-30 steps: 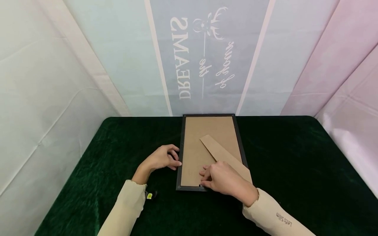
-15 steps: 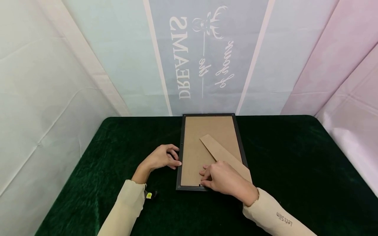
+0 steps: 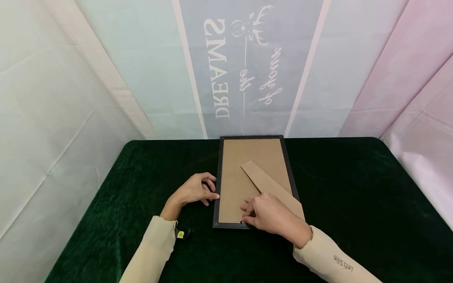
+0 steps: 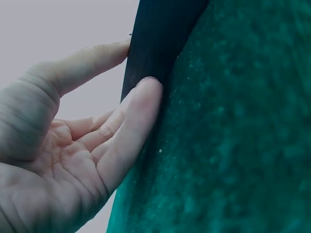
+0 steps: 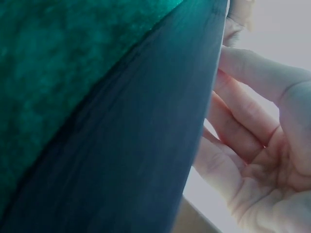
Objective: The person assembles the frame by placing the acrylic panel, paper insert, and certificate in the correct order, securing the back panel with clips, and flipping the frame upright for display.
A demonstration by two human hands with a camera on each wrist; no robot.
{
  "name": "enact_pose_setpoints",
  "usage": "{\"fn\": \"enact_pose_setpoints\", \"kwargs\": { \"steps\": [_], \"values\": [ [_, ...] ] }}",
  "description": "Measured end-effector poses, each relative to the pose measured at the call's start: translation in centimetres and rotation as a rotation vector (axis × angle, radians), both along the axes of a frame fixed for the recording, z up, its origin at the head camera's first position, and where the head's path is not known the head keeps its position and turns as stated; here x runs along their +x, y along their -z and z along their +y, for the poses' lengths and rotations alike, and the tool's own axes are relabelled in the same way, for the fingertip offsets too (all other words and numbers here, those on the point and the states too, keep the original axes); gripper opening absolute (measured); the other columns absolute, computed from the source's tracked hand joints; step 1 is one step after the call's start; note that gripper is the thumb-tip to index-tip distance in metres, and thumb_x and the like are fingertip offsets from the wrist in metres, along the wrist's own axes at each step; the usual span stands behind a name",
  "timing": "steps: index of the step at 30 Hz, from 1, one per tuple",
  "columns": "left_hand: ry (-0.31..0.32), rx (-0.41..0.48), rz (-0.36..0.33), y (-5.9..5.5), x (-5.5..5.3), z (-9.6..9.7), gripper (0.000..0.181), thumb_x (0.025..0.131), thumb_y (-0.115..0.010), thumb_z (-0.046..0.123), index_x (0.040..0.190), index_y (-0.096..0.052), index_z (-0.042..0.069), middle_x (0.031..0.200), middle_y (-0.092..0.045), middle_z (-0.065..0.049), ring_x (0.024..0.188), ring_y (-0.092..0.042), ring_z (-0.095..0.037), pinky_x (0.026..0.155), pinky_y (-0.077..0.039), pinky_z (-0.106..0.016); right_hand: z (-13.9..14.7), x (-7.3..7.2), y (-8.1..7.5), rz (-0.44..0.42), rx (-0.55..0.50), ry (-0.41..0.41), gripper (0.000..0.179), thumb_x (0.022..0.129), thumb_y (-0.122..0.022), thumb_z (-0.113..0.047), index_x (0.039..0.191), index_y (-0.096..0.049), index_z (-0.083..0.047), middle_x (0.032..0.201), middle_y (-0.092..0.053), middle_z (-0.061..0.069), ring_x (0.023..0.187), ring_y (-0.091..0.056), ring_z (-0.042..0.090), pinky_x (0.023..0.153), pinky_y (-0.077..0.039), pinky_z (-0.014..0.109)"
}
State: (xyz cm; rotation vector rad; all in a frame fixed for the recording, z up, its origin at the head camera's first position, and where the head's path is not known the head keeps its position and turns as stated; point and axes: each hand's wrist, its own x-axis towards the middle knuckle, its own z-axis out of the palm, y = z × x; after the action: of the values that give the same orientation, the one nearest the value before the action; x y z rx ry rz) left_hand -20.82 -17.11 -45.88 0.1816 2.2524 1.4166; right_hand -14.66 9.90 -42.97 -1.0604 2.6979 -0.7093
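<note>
A black picture frame (image 3: 217, 208) lies back side up, showing its brown backing board (image 3: 231, 181). A flat strip stand (image 3: 270, 182) slants across the board. Against the frame's left side rests my left hand (image 3: 194, 190); in the left wrist view, the thumb and a finger (image 4: 146, 99) touch the black edge with a gap between them. Over the board's near end, my right hand (image 3: 267, 212) has its thumb at the near edge, by a small black tab (image 3: 242, 222). Its other fingers (image 5: 243, 107) bend loosely above the board. Part of the near edge is hidden by this hand.
Dark green cloth (image 3: 159, 157) covers the table. A printed backdrop (image 3: 255, 70) hangs behind, with the frame's far end close to it. A small dark object with a yellow mark (image 3: 181, 234) is by the left sleeve.
The view shifts very slightly. Both hands, the frame and the stand keep the same places relative to each other.
</note>
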Motion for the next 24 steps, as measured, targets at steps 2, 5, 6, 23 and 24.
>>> {"fn": "enact_pose_setpoints", "kwargs": {
  "steps": [2, 5, 6, 23, 24],
  "values": [
    [0.008, 0.017, -0.001, 0.13, 0.00, -0.03, 0.058, 0.080, -0.083, 0.009, 0.129, -0.054, 0.004, 0.101, -0.065, -0.013, 0.071, -0.070, -0.021, 0.063, -0.061, -0.039, -0.04, 0.05, -0.01, 0.009, 0.000, -0.001, 0.006, 0.086, -0.078, -0.021, 0.084, -0.081, -0.017, 0.111, -0.075, 0.002, 0.114, -0.068, 0.020, 0.049, -0.043, 0.015],
    [0.014, 0.048, -0.008, 0.26, -0.05, -0.12, 0.057, 0.080, -0.082, 0.007, 0.129, -0.053, 0.003, 0.101, -0.064, -0.014, 0.071, -0.071, -0.021, 0.065, -0.062, -0.040, -0.14, 0.13, -0.02, 0.022, -0.004, 0.000, 0.009, 0.087, -0.077, -0.020, 0.081, -0.081, -0.016, 0.109, -0.076, 0.003, 0.114, -0.068, 0.021, 0.044, -0.038, 0.017],
    [0.016, 0.054, -0.009, 0.28, -0.07, -0.15, 0.057, 0.080, -0.082, 0.007, 0.128, -0.053, 0.003, 0.101, -0.063, -0.015, 0.071, -0.071, -0.021, 0.065, -0.062, -0.040, -0.18, 0.15, -0.04, 0.025, -0.005, -0.001, 0.009, 0.087, -0.076, -0.021, 0.080, -0.081, -0.016, 0.109, -0.076, 0.003, 0.114, -0.069, 0.021, 0.043, -0.037, 0.017],
    [-0.009, 0.046, -0.002, 0.59, -0.37, 0.19, 0.059, 0.077, -0.085, 0.009, 0.124, -0.051, 0.002, 0.095, -0.063, -0.012, 0.069, -0.068, -0.021, 0.063, -0.062, -0.039, -0.51, 0.16, -0.04, 0.034, 0.004, 0.009, 0.009, 0.087, -0.076, -0.019, 0.079, -0.081, -0.016, 0.108, -0.076, 0.002, 0.114, -0.068, 0.021, 0.045, -0.037, 0.016],
    [-0.009, 0.040, 0.000, 0.57, -0.36, 0.22, 0.059, 0.077, -0.085, 0.010, 0.124, -0.051, 0.002, 0.095, -0.063, -0.012, 0.069, -0.068, -0.021, 0.063, -0.062, -0.039, -0.51, 0.19, -0.01, 0.035, 0.004, 0.011, 0.010, 0.087, -0.076, -0.019, 0.078, -0.080, -0.016, 0.108, -0.076, 0.002, 0.114, -0.068, 0.021, 0.045, -0.037, 0.016]
  ]
}}
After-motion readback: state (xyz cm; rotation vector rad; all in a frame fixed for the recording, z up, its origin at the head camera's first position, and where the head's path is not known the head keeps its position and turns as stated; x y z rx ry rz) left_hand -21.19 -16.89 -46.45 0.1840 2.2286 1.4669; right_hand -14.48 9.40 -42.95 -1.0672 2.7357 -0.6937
